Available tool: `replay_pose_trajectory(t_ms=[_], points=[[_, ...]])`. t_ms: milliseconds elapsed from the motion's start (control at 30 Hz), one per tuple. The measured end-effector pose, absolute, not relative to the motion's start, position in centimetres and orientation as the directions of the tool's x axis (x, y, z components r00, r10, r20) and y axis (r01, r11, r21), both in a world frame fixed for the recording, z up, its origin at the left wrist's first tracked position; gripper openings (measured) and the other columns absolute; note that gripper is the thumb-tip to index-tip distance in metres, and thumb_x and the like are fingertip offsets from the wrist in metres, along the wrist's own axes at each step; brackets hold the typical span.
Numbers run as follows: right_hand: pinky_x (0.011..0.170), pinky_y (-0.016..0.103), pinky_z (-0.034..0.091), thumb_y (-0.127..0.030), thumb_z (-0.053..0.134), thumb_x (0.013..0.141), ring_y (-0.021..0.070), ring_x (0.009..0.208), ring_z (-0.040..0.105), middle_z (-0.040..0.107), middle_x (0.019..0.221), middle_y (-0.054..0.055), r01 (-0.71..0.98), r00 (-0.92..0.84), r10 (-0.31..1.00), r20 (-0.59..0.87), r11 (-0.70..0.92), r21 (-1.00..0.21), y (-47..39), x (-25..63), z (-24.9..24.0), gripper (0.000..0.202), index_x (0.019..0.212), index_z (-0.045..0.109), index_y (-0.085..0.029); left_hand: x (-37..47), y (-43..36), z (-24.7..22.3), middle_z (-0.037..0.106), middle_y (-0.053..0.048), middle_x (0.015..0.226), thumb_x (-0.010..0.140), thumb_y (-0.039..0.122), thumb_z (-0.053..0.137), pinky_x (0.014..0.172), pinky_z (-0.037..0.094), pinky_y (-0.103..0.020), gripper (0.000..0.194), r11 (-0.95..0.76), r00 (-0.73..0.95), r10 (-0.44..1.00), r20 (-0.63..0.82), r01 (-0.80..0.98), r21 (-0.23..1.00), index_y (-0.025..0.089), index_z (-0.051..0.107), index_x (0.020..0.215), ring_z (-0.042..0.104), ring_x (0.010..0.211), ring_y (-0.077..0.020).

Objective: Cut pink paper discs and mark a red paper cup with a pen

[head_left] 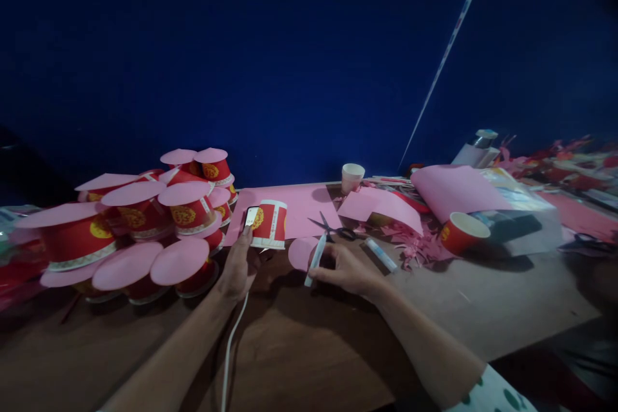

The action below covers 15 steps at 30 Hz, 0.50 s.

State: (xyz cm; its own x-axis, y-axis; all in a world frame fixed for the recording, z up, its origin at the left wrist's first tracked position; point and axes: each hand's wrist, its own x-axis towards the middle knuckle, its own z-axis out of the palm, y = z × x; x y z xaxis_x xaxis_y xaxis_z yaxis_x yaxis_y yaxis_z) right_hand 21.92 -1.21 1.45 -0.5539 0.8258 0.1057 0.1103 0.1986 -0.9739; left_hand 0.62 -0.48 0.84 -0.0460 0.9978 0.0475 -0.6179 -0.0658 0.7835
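My left hand [237, 264] is closed around the side of a red paper cup [277, 224] with a gold emblem and a pale patterned band at its lower edge. Some of its fingers are hidden behind the cup. Between the fingers of my right hand [345, 268] is a slim white tube [316, 261], held slanted, that looks like a glue pen. Just behind it, a round pink paper disc [300, 253] lies on the table. Black scissors [333, 228] rest opened beyond my right hand. Another white and blue tube [381, 255] lies to the right.
Several red cups topped with pink discs [186, 193] are stacked at left. A phone [251, 215] and pink sheet [309, 212] lie behind the held cup; a white cable [229, 347] runs forward. Rightward are a white cup [353, 175], pink scraps [418, 246] and a red cup [463, 233].
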Motion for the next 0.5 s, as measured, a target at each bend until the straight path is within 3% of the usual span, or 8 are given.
replay_pose_trajectory(t_ms=[200, 500], points=[[0.037, 0.014, 0.032, -0.041, 0.062, 0.077, 0.0068, 0.048, 0.053, 0.059, 0.067, -0.001, -0.285, -0.466, 0.885, -0.004, -0.154, -0.946, -0.74, 21.52, 0.70, 0.028, 0.087, 0.050, -0.019, 0.49, -0.38, 0.76, 0.067, -0.005, 0.102, 0.082, 0.038, 0.052, 0.075, 0.053, -0.030, 0.033, -0.031, -0.027, 0.999, 0.017, -0.624, 0.781, 0.020, 0.057, 0.110, 0.064, 0.089, -0.0196], [0.047, 0.015, 0.036, -0.035, 0.066, 0.076, 0.0062, 0.054, 0.053, 0.060, 0.070, -0.001, -0.441, -0.464, 0.886, 0.011, -0.220, -0.870, -1.04, 21.36, 0.71, 0.025, 0.085, 0.048, -0.019, 0.57, -0.40, 0.91, 0.069, -0.005, 0.097, 0.082, 0.037, 0.052, 0.070, 0.054, -0.029, 0.031, -0.021, -0.015, 1.000, 0.015, -0.622, 0.783, 0.020, 0.058, 0.107, 0.065, 0.082, -0.0184]])
